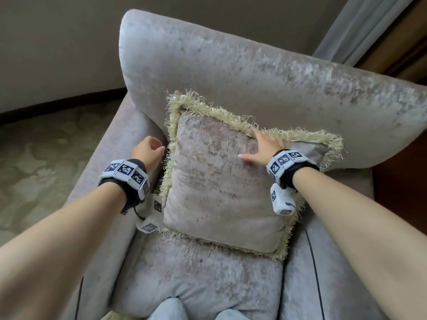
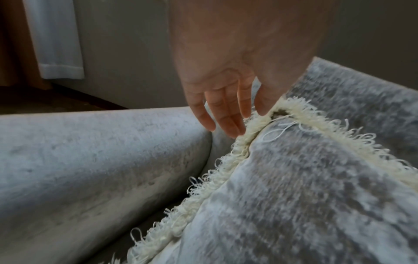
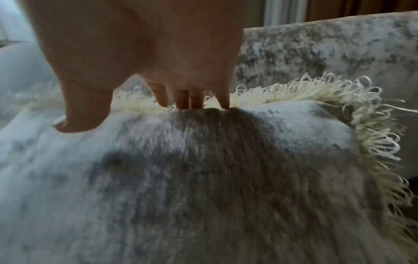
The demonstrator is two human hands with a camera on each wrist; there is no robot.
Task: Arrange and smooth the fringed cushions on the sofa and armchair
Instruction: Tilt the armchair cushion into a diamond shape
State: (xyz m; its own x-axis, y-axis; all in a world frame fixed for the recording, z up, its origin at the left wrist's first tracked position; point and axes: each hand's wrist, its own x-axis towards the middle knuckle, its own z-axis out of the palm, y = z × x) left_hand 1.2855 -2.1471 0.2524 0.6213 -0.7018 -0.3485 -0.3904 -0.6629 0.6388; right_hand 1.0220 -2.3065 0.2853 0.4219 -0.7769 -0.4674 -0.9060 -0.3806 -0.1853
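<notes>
A square velvet cushion [image 1: 217, 188] with a pale looped fringe [image 1: 208, 109] leans against the back of the grey armchair [image 1: 254, 72]. My right hand [image 1: 263, 146] lies flat on the cushion's upper part, its straight fingers reaching the top fringe [image 3: 282, 92] and its thumb spread out. My left hand [image 1: 147, 151] hangs by the cushion's left edge, beside the armrest [image 1: 111, 158]. In the left wrist view its loose fingers [image 2: 226, 121] point down and brush the side fringe [image 2: 244, 141] without holding anything.
The chair's seat [image 1: 203, 278] lies bare in front of the cushion, with my knees [image 1: 168, 310] at its front edge. Patterned carpet [image 1: 34, 162] is to the left, a pale curtain [image 1: 360, 26] behind the chair at upper right.
</notes>
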